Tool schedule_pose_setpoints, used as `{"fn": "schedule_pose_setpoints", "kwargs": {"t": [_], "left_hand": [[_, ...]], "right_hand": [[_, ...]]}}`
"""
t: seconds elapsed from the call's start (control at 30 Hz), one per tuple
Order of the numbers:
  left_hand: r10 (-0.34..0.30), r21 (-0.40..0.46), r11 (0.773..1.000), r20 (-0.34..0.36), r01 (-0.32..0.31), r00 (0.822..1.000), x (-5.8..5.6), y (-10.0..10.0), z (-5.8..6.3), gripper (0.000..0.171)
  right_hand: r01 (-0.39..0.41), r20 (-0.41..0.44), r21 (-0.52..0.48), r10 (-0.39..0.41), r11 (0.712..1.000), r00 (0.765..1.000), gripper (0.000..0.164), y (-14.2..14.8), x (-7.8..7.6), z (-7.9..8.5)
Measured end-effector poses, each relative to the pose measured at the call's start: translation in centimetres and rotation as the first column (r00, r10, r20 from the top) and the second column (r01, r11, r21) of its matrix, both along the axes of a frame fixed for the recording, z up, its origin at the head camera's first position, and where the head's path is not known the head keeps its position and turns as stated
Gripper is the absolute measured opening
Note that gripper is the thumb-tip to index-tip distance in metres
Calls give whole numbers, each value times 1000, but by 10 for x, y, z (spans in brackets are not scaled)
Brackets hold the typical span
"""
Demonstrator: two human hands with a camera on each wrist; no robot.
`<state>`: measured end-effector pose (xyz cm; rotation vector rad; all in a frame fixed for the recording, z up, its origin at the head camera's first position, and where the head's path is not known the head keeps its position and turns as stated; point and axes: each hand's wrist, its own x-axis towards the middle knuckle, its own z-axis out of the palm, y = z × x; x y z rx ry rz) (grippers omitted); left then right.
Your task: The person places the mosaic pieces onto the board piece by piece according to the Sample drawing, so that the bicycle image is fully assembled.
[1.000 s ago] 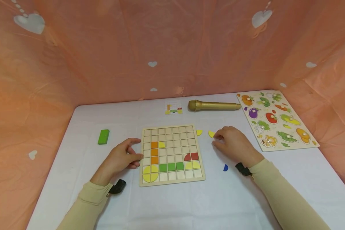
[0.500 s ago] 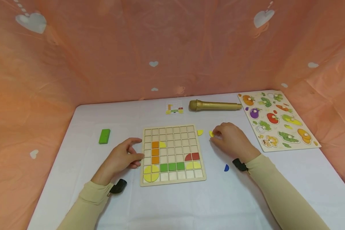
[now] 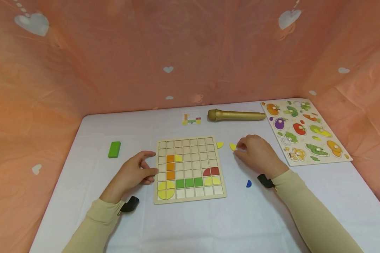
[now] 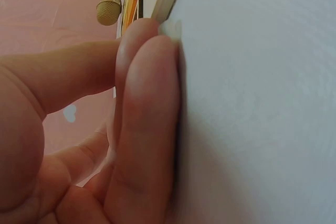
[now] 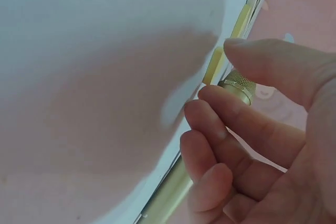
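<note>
In the head view, my left hand [image 3: 134, 170] rests at the left edge of a wooden grid board [image 3: 187, 195], thumb and index tips at its rim. The left wrist view shows bent fingers [image 4: 149, 87] low over the cloth beside the board. To the right, my right hand [image 3: 256, 154] is beside a yellow quarter-circle tile [image 3: 232, 147] on the table. In the right wrist view, thumb and index are apart on either side of this tile [image 5: 212, 66]; a firm pinch is not visible. Another yellow tile [image 3: 220, 145] lies at the board's right edge.
A blue half-circle tile [image 3: 248, 183] lies below my right hand. A gold microphone [image 3: 237, 115] and a small pattern card [image 3: 191, 117] are behind the board. A vegetable puzzle [image 3: 307, 131] lies far right, a green block [image 3: 114, 149] left.
My right hand has shifted slightly left over the yellow tile, then a little back right. My left hand and the board stay in place.
</note>
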<state>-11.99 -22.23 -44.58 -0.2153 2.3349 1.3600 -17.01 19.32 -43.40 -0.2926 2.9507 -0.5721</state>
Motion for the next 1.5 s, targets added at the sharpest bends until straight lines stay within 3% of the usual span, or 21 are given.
{"fn": "schedule_pose_setpoints", "kwargs": {"t": [0.2,0.57,0.8,0.93,1.03,1.27,1.5], "left_hand": [[-3,13,1000,-7,3,1000,0,0,-1,71],[-7,12,1000,-15,7,1000,0,0,0,70],[-4,9,1000,-11,4,1000,0,0,1,71],[-5,6,1000,-11,5,1000,0,0,1,71],[-5,7,1000,-10,5,1000,0,0,2,71],[-4,12,1000,-10,4,1000,-1,1,3,71],[-7,11,1000,-9,7,1000,0,1,2,70]], "right_hand": [[-20,-1,-5,20,1000,1000,32,-4,-7,-3],[-97,10,-34,98,995,995,22,-5,-14,-4],[-91,29,-46,93,995,995,22,-10,-3,-1],[-133,16,-45,134,990,991,19,-19,10,5],[-215,-37,-25,214,976,976,17,-28,23,10],[-393,-169,5,388,919,906,18,-51,56,12],[-470,-184,2,462,883,867,18,-66,80,6]]}}
